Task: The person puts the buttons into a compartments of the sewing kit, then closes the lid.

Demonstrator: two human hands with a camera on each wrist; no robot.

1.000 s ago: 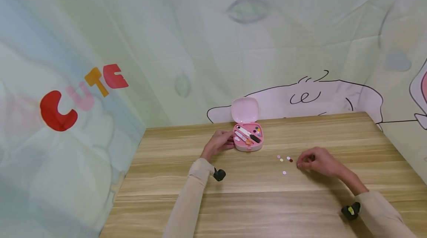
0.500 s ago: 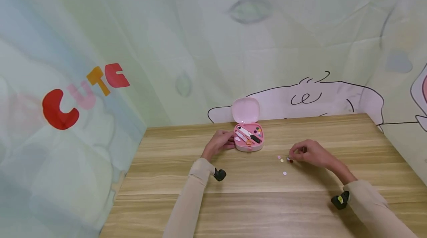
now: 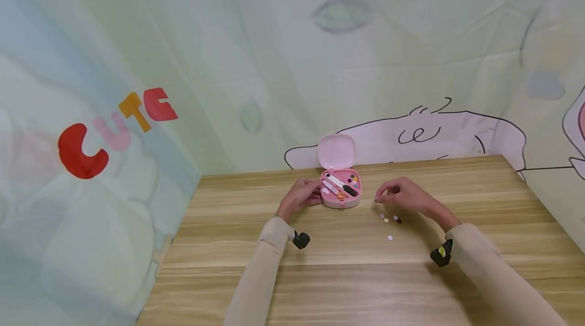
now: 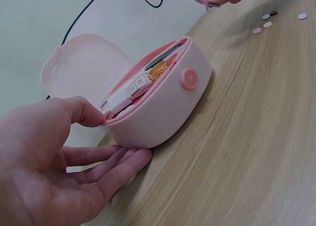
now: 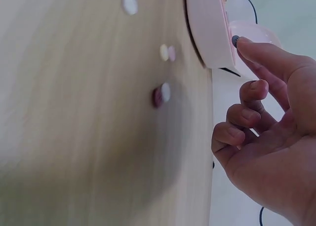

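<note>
Box open, several buttons inside; five loose buttons outside, toward four o'clock; left hand grips box; right hand pinches dark button

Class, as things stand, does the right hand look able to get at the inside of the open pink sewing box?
Probably yes: the pink sewing box has its lid raised at the back, nothing visible blocks the right hand, which pinches a dark button, and the left hand holds the opposite side.

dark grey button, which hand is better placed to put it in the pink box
Right hand, probably: it pinches the dark grey button near the pink box, whose side the left hand holds.
</note>
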